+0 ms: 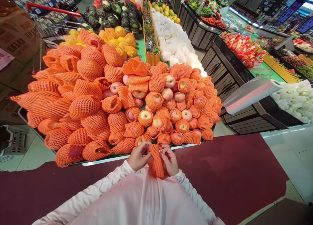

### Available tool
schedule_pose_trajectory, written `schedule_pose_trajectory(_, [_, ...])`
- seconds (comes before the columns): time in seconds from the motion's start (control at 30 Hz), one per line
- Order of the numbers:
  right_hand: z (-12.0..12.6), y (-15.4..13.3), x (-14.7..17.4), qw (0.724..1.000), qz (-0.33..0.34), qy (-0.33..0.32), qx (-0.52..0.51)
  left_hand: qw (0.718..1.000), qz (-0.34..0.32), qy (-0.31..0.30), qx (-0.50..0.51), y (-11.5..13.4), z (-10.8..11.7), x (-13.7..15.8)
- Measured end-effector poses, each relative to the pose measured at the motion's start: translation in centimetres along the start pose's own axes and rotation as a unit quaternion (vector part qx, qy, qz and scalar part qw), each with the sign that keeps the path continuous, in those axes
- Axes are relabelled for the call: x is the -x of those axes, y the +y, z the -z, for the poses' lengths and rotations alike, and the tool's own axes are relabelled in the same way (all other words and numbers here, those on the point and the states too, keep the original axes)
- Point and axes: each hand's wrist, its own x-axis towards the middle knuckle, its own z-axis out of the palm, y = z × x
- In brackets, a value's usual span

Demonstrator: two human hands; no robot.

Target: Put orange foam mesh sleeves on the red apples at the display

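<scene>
Close to my chest, at the front edge of the fruit stand, an orange foam net sleeve (156, 160) hangs down between my two hands. My left hand (140, 155) pinches its upper left side with thumb and fingers. On the opposite side my right hand (170, 159) grips it near the top. The sleeve looks narrow and limp, and I cannot tell whether anything is inside. Just beyond my hands lie apples in orange nets, such as one apple (159, 122) with its pale top showing. Larger netted fruit (85, 106) is heaped to the left.
Netted dark green fruit (112, 16) and yellow fruit (118, 42) lie farther back. White-wrapped fruit (171, 35) runs behind the apples. A plastic bag roll (253, 94) stands at the right. A shopping cart with a red handle (52, 8) is at the far left.
</scene>
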Motion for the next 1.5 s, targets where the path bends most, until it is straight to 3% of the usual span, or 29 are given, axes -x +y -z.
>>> schedule_pose_trajectory(0.1, [1.3,-0.4,-0.2,1.0,0.021,0.004,0.019,0.999,0.016,-0.026,0.009,0.1,-1.1,-0.6])
schedule_pose_trajectory(0.2, [2.8,-0.1,-0.4,0.999,-0.016,-0.022,-0.018,0.999,0.016,-0.038,0.005,0.8,-2.4,-1.1])
schedule_pose_trajectory(0.3, [5.1,0.1,-0.5,0.989,-0.082,-0.092,-0.086,1.0,0.012,0.005,-0.021,2.1,-4.2,-1.8])
schedule_pose_trajectory(0.4, [8.8,-0.6,-0.8,0.983,-0.105,-0.14,-0.056,0.998,0.021,0.058,-0.017,3.8,-6.7,-3.5])
schedule_pose_trajectory(0.47, [12.3,-1.6,-1.0,0.993,-0.064,-0.099,0.009,0.998,0.012,0.064,0.001,5.1,-8.7,-5.3])
schedule_pose_trajectory(0.53, [16.6,-2.8,-1.4,0.999,-0.012,0.012,0.051,0.999,-0.012,0.041,0.018,6.3,-11.3,-7.6])
schedule_pose_trajectory(0.6, [21.3,-4.0,-1.7,0.987,0.037,0.146,0.056,0.999,-0.035,0.011,0.014,7.2,-14.2,-10.2])
schedule_pose_trajectory(0.67, [26.1,-4.9,-2.1,0.968,0.077,0.234,0.048,0.998,-0.052,-0.014,-0.037,7.6,-17.5,-12.5])
schedule_pose_trajectory(0.77, [31.8,-5.8,-2.5,0.954,0.111,0.273,0.047,0.976,-0.055,-0.043,-0.204,7.8,-22.3,-14.8])
schedule_pose_trajectory(0.83, [34.0,-5.9,-2.9,0.953,0.12,0.273,0.054,0.949,-0.033,-0.05,-0.309,7.7,-25.0,-15.4])
schedule_pose_trajectory(0.93, [35.0,-5.2,-3.6,0.951,0.158,0.237,0.123,0.921,0.009,-0.047,-0.386,7.7,-27.8,-15.8])
schedule_pose_trajectory(1.07, [33.8,-3.4,-5.4,0.944,0.185,0.173,0.211,0.9,0.065,-0.054,-0.428,7.3,-29.7,-16.7])
schedule_pose_trajectory(1.23, [31.4,-2.9,-8.1,0.946,0.176,0.205,0.181,0.892,0.106,-0.056,-0.435,6.6,-30.2,-17.7])
schedule_pose_trajectory(1.33, [31.3,-3.5,-9.1,0.938,0.17,0.261,0.149,0.905,0.094,-0.044,-0.413,6.9,-29.7,-17.5])
schedule_pose_trajectory(1.5, [33.7,-3.8,-10.0,0.917,0.175,0.335,0.125,0.965,0.065,0.057,-0.249,8.0,-27.3,-16.1])
